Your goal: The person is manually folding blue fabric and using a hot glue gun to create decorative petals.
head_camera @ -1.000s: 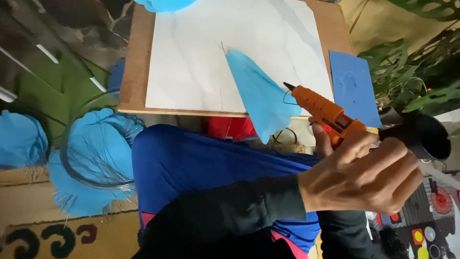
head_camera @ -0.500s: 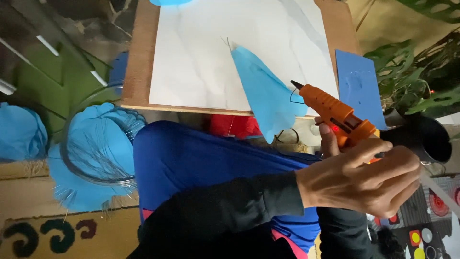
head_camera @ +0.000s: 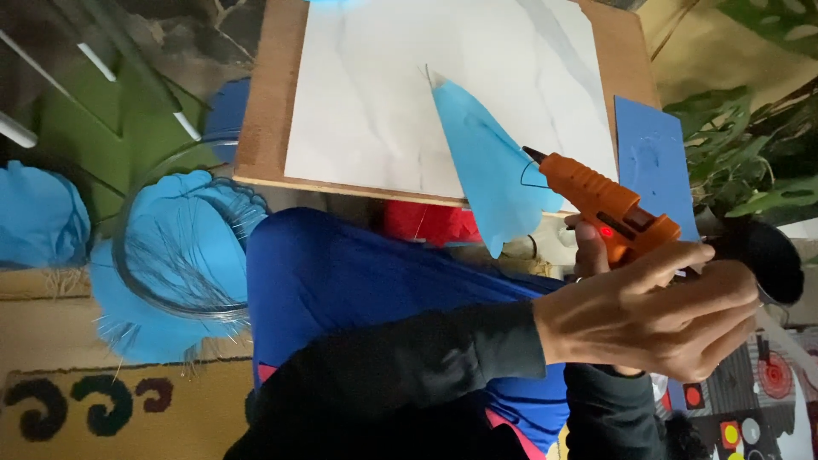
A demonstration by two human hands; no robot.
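An orange glue gun (head_camera: 609,207) points its black nozzle up-left against the right edge of a light blue paper cone (head_camera: 490,166). The cone lies on a white marbled sheet (head_camera: 366,111) and hangs over the near edge of a wooden board (head_camera: 266,102). My left hand (head_camera: 652,319), on a black sleeve reaching across from the left, is curled over the gun's handle. My right hand (head_camera: 584,249) is mostly hidden beneath it; one finger shows pressed to the gun's underside.
A dark blue sheet (head_camera: 652,158) lies on the board's right side. Fringed light blue paper with a clear round rim (head_camera: 175,255) sits at the left, and more blue paper (head_camera: 34,213) lies farther left. Green plant leaves (head_camera: 754,162) crowd the right. My blue-clad lap (head_camera: 358,273) is below the board.
Both hands and the glue gun stay at the cone's right edge. The view has drifted a little, so everything sits slightly lower and to the right.
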